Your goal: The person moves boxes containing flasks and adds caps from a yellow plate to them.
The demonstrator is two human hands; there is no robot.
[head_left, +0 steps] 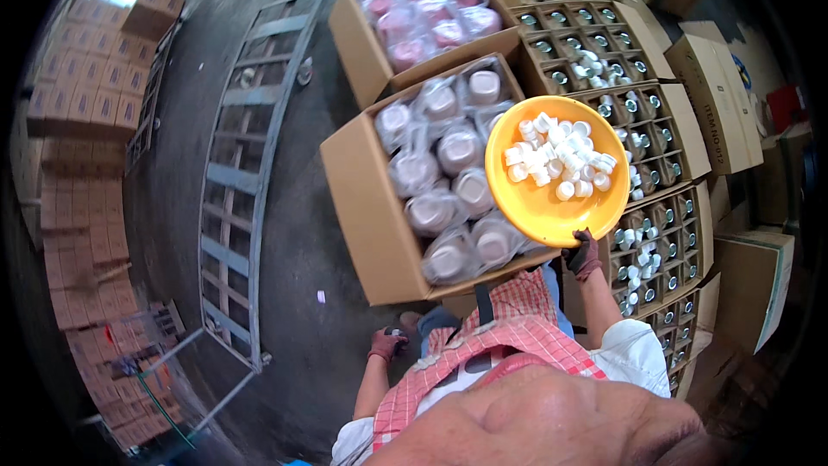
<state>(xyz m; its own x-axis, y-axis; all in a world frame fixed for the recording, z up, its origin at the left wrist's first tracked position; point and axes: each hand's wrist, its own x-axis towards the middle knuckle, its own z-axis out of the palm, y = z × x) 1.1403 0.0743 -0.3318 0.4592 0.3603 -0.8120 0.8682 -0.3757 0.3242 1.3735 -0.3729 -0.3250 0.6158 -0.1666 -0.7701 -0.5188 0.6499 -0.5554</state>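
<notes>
One yellow basin (pixel 528 207), right hand (pixel 585 259), fingers (pixel 585 236) on rim (pixel 536 235)

Middle of yellow bowl (pixel 552 214) hidden under white caps (pixel 567 152)

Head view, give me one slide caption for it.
Gloved right hand gripping a yellow basin of white caps, an open carton of plastic-wrapped items nearby.

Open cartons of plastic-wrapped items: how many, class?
2: the far carton, at the top; the near carton, just below it, partly behind the yellow basin. Others may be hidden.
</notes>
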